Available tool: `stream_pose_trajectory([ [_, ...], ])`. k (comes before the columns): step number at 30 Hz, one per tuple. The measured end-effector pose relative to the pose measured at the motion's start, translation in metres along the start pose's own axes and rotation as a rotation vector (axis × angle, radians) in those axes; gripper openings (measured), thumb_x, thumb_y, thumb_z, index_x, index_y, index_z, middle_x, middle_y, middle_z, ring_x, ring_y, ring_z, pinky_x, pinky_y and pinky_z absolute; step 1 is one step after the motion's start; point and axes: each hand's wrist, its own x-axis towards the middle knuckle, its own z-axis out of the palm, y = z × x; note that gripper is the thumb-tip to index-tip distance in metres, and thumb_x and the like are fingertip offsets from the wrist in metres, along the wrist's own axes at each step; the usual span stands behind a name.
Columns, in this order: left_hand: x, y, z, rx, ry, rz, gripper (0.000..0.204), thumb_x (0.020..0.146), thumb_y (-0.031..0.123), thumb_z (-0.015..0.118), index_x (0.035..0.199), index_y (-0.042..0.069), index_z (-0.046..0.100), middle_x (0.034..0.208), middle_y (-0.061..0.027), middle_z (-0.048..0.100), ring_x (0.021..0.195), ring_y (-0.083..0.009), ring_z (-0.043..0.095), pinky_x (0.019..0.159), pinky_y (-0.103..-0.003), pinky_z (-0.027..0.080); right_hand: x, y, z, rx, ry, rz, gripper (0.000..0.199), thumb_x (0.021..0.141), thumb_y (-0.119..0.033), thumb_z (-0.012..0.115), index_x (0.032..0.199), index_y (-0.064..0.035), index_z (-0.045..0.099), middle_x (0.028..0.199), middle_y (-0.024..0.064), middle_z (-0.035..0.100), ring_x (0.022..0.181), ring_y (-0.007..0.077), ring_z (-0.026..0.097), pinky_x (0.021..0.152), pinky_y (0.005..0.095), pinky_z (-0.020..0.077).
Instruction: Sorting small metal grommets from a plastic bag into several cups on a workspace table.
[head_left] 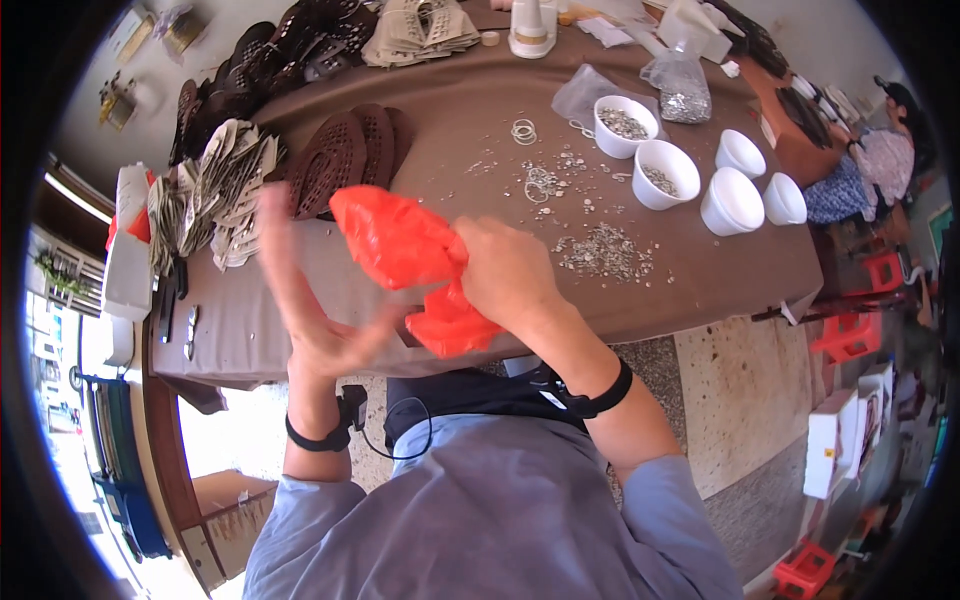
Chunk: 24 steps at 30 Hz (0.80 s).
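My right hand [512, 272] is closed round the gathered middle of a red plastic bag [395, 235], above the table's near edge. One part of the bag puffs out to the left of the fist, and another hangs below it. My left hand [320, 320] is beside the bag on its left, fingers stretched and thumb spread, blurred by motion. Nothing shows in that hand. Beyond my left hand, brown perforated shoe-sole-shaped pieces [330, 160] lie on the table. Right of my right hand is a scattered heap of small shiny metal pieces [610, 255].
A brown cloth covers the table [450, 120]. White tubs [665, 185] stand at the right, some holding small metal pieces. Bundles of pale cut-out pieces [230, 180] lie at the left. A clear bag [685, 95] sits at the back right. Another person [880, 160] sits at far right.
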Motion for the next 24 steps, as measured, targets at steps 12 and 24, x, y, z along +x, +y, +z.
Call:
stream_pose_trajectory([
  [12, -0.046, -0.004, 0.000, -0.305, -0.376, -0.543, 0.106, 0.069, 0.008, 0.089, 0.160, 0.004, 0.035, 0.151, -0.0142, 0.050, 0.139, -0.0237, 0.051, 0.117, -0.039, 0.040, -0.012, -0.051, 0.021, 1.146, -0.129, -0.250, 0.076, 0.080, -0.003, 0.065, 0.151, 0.0039, 0.039, 0.141, 0.0230, 0.051, 0.131, 0.0318, 0.054, 0.115, 0.0429, 0.0411],
  [24, -0.045, -0.017, 0.025, -0.796, -0.207, -1.234, 0.046, 0.078, -0.004, 0.059, 0.123, 0.003, 0.059, 0.114, -0.0052, 0.065, 0.101, -0.0156, 0.063, 0.087, -0.031, 0.055, -0.029, -0.030, 0.065, 0.207, 0.286, -0.518, 0.116, 0.076, -0.057, 0.089, 0.160, -0.0024, 0.031, 0.159, 0.0299, 0.035, 0.142, 0.0478, 0.043, 0.115, 0.0524, 0.0410],
])
